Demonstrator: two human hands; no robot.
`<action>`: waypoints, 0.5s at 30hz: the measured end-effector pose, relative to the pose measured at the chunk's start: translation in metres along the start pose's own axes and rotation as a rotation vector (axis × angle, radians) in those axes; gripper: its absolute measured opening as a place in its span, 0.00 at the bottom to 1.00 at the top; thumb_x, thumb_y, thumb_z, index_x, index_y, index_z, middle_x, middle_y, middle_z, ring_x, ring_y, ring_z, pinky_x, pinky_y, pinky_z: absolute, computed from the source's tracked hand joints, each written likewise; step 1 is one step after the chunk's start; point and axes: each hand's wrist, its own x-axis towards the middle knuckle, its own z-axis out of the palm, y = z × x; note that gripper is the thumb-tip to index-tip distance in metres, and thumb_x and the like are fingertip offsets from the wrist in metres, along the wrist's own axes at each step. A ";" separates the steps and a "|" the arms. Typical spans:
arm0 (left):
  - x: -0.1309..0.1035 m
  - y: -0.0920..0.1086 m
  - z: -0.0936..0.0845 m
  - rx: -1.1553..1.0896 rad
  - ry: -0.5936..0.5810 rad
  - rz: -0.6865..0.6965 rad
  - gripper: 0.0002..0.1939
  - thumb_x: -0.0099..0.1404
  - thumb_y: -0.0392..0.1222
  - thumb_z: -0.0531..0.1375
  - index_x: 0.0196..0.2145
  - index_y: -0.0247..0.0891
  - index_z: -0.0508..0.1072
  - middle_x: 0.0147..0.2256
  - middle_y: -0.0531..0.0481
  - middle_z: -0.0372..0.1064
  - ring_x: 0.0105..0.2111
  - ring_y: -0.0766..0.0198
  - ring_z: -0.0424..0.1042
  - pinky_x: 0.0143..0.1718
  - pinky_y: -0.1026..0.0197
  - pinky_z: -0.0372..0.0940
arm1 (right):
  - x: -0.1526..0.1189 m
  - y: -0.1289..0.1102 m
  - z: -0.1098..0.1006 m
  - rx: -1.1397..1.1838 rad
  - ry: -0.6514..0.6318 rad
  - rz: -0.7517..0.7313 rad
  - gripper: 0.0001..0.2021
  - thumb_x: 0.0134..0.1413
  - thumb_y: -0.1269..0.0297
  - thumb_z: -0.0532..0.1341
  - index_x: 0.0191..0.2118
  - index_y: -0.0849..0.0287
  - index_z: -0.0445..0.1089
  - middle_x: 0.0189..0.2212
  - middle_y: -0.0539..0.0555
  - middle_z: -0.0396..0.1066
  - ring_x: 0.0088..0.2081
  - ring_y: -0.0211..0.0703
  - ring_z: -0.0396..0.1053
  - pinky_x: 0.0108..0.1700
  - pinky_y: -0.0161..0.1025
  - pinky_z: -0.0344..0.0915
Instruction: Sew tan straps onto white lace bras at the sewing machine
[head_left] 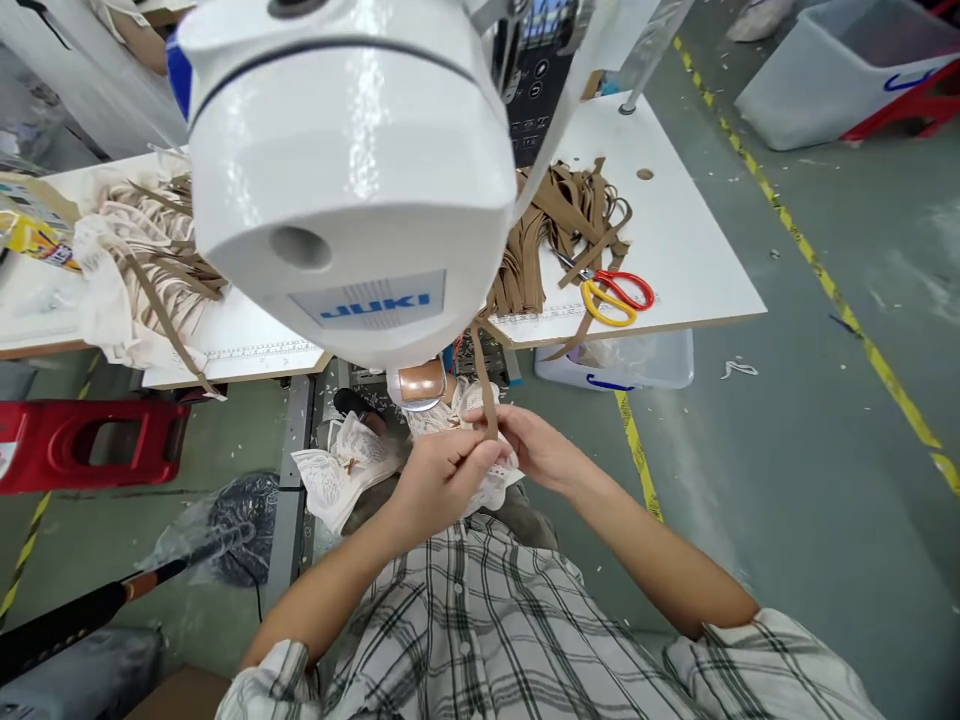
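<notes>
Just below the white JUKI sewing machine head (pixel 352 190), my left hand (pixel 442 475) is closed with its thumb and fingers on the lower end of a brown strap (pixel 484 385). My right hand (pixel 536 448) meets it from the right, its fingertips pinched at the same strap end. The strap runs up toward the bundle of brown straps (pixel 525 260) on the table. White lace bra pieces (pixel 345 470) with a small bow lie over my lap, partly hidden behind my hands.
Scissors with red and yellow handles (pixel 619 298) rest on the white table (pixel 690 250). Lace pieces with straps (pixel 150 270) are piled at left. A plastic bin (pixel 652 358) stands under the table edge, and a red stool (pixel 90 445) is on the left floor.
</notes>
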 end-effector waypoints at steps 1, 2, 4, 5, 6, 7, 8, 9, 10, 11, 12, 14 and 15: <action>0.000 0.001 -0.002 0.029 -0.011 0.031 0.18 0.73 0.47 0.52 0.37 0.37 0.80 0.27 0.51 0.75 0.26 0.66 0.70 0.30 0.64 0.64 | 0.006 -0.006 0.002 0.089 0.042 0.034 0.28 0.54 0.35 0.57 0.41 0.57 0.74 0.19 0.46 0.61 0.19 0.34 0.55 0.20 0.34 0.54; 0.000 0.001 -0.005 0.070 -0.002 0.079 0.16 0.73 0.45 0.53 0.38 0.37 0.79 0.30 0.50 0.76 0.28 0.66 0.72 0.32 0.65 0.65 | 0.013 -0.013 0.003 0.166 0.097 0.053 0.24 0.51 0.39 0.64 0.41 0.56 0.74 0.18 0.45 0.60 0.18 0.33 0.54 0.20 0.33 0.53; 0.001 -0.003 -0.016 0.203 0.080 0.225 0.13 0.73 0.40 0.53 0.44 0.38 0.78 0.36 0.49 0.78 0.35 0.65 0.75 0.38 0.65 0.67 | 0.029 -0.029 0.003 0.213 0.201 0.016 0.18 0.48 0.47 0.69 0.37 0.56 0.75 0.18 0.44 0.61 0.18 0.31 0.54 0.20 0.32 0.53; 0.002 -0.007 -0.023 0.297 0.152 0.300 0.13 0.72 0.37 0.53 0.47 0.39 0.76 0.40 0.48 0.78 0.39 0.65 0.76 0.42 0.66 0.67 | 0.038 -0.037 0.002 0.181 0.240 -0.033 0.16 0.47 0.49 0.70 0.35 0.57 0.75 0.19 0.45 0.63 0.19 0.31 0.56 0.22 0.32 0.55; 0.002 -0.011 -0.030 0.406 0.238 0.357 0.14 0.72 0.35 0.53 0.51 0.39 0.75 0.43 0.47 0.78 0.42 0.65 0.76 0.44 0.66 0.67 | 0.046 -0.044 0.001 0.129 0.263 -0.079 0.15 0.47 0.50 0.71 0.32 0.57 0.75 0.20 0.46 0.66 0.21 0.32 0.59 0.23 0.32 0.58; 0.003 -0.014 -0.036 0.515 0.325 0.382 0.16 0.72 0.34 0.53 0.52 0.40 0.74 0.45 0.47 0.77 0.45 0.65 0.75 0.44 0.66 0.67 | 0.054 -0.050 -0.001 0.064 0.268 -0.117 0.15 0.47 0.50 0.71 0.30 0.58 0.74 0.22 0.48 0.68 0.22 0.32 0.62 0.25 0.33 0.61; 0.003 -0.018 -0.042 0.614 0.400 0.373 0.16 0.72 0.34 0.53 0.53 0.41 0.74 0.46 0.46 0.76 0.45 0.65 0.74 0.44 0.66 0.66 | 0.061 -0.056 -0.002 -0.007 0.256 -0.141 0.16 0.48 0.50 0.70 0.30 0.58 0.73 0.22 0.48 0.70 0.23 0.34 0.65 0.27 0.34 0.63; 0.003 -0.020 -0.047 0.691 0.463 0.337 0.16 0.72 0.35 0.53 0.53 0.42 0.74 0.46 0.46 0.74 0.44 0.65 0.74 0.42 0.66 0.66 | 0.068 -0.060 -0.002 -0.081 0.238 -0.157 0.16 0.48 0.50 0.70 0.29 0.58 0.73 0.22 0.49 0.71 0.24 0.35 0.66 0.28 0.35 0.64; 0.004 -0.022 -0.051 0.743 0.508 0.292 0.15 0.72 0.37 0.54 0.52 0.42 0.75 0.45 0.46 0.73 0.41 0.66 0.73 0.39 0.66 0.66 | 0.074 -0.064 -0.003 -0.157 0.220 -0.172 0.16 0.49 0.49 0.69 0.30 0.58 0.72 0.22 0.49 0.70 0.24 0.36 0.67 0.28 0.35 0.65; 0.004 -0.023 -0.054 0.771 0.533 0.247 0.14 0.72 0.39 0.55 0.50 0.42 0.76 0.43 0.46 0.72 0.37 0.67 0.72 0.36 0.66 0.66 | 0.079 -0.067 -0.002 -0.234 0.209 -0.196 0.16 0.50 0.49 0.69 0.30 0.58 0.71 0.21 0.48 0.69 0.24 0.37 0.67 0.28 0.36 0.65; 0.004 -0.024 -0.056 0.780 0.544 0.211 0.14 0.72 0.41 0.55 0.49 0.42 0.77 0.40 0.47 0.70 0.34 0.67 0.70 0.34 0.66 0.65 | 0.084 -0.070 -0.001 -0.314 0.212 -0.234 0.15 0.51 0.50 0.68 0.30 0.57 0.70 0.21 0.48 0.69 0.24 0.37 0.67 0.28 0.36 0.65; 0.003 -0.025 -0.060 0.760 0.530 0.170 0.14 0.72 0.43 0.55 0.49 0.42 0.78 0.36 0.48 0.67 0.33 0.66 0.68 0.32 0.65 0.64 | 0.094 -0.073 0.001 -0.486 0.248 -0.341 0.14 0.54 0.51 0.66 0.29 0.57 0.69 0.23 0.49 0.68 0.27 0.38 0.66 0.31 0.37 0.65; 0.002 -0.026 -0.062 0.734 0.504 0.158 0.15 0.72 0.44 0.55 0.50 0.42 0.78 0.34 0.49 0.66 0.33 0.65 0.68 0.33 0.65 0.64 | 0.099 -0.073 0.003 -0.578 0.274 -0.400 0.14 0.55 0.51 0.64 0.30 0.57 0.68 0.25 0.49 0.68 0.29 0.39 0.66 0.33 0.38 0.66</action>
